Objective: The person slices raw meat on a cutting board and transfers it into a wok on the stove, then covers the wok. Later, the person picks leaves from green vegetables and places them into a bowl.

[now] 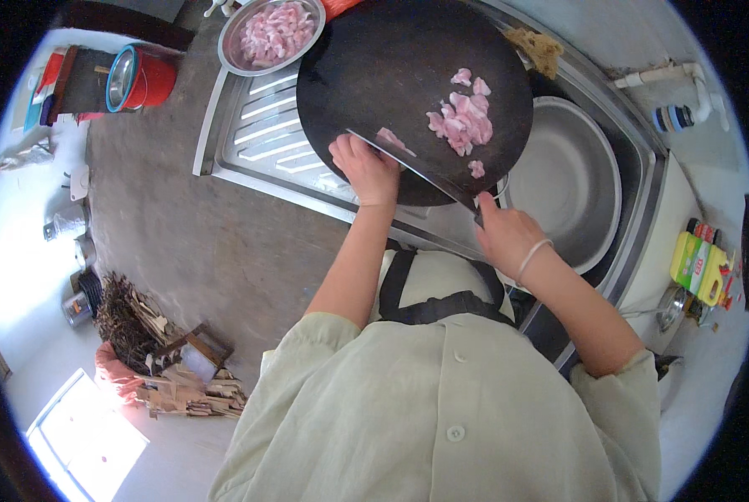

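Note:
My right hand point(509, 235) is closed around the handle of a kitchen knife point(421, 172), whose long blade reaches up and left across the near part of a round dark board point(374, 69). Beside the blade's far end, my left hand point(368, 169) rests at the board's near edge with its fingers bent; whether it grips anything is hidden. A small strip of raw meat point(394, 142) lies just beyond the blade. Farther right on the board is a loose pile of pale pink meat pieces point(465, 119). A metal bowl point(225, 47) at the upper left holds many more cut pieces.
The board stands over a stainless steel sink unit with a ribbed drainboard point(268, 119). A large metal basin point(563, 182) sits in the sink at right. A brown sponge-like clump point(536, 51) lies on the back rim. A yellow jug point(701, 267) stands farther right; a red bucket point(155, 78) is at upper left.

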Available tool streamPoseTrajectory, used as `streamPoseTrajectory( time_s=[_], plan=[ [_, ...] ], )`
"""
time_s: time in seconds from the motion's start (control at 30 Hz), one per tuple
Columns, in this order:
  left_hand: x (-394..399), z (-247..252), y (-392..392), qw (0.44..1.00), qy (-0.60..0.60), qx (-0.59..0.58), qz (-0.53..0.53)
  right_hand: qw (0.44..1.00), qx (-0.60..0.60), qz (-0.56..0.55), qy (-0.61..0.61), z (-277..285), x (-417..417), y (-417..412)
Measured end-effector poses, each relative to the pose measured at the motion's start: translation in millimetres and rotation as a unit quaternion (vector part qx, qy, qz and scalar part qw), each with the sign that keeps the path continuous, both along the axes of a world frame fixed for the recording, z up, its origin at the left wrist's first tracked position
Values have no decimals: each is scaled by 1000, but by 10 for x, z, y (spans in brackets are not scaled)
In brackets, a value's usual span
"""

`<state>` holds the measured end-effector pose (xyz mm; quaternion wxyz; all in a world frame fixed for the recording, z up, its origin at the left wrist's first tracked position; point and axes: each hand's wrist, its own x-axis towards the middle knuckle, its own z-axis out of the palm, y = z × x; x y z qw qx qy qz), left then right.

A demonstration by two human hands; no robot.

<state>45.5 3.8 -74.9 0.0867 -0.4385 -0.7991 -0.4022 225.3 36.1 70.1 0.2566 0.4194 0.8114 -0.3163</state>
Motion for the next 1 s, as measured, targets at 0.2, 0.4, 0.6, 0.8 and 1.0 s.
streamPoseTrajectory(
  time_s=[0.2,0.4,0.6,0.8,1.0],
  plan=[
    [-42,48,31,999,2,-6,-44,996,35,39,72,-289,-601,251],
    [-49,21,1,999,2,-40,-26,998,10,12,62,-230,-294,221],
    [-10,30,1,1000,1,-25,-18,998,20,-1,65,-359,-280,213],
    [-18,21,-9,998,-65,20,-14,987,44,9,154,-383,-1050,374],
    [-98,48,-140,992,-107,55,31,992,70,-26,101,-471,-198,183]
  ],
)
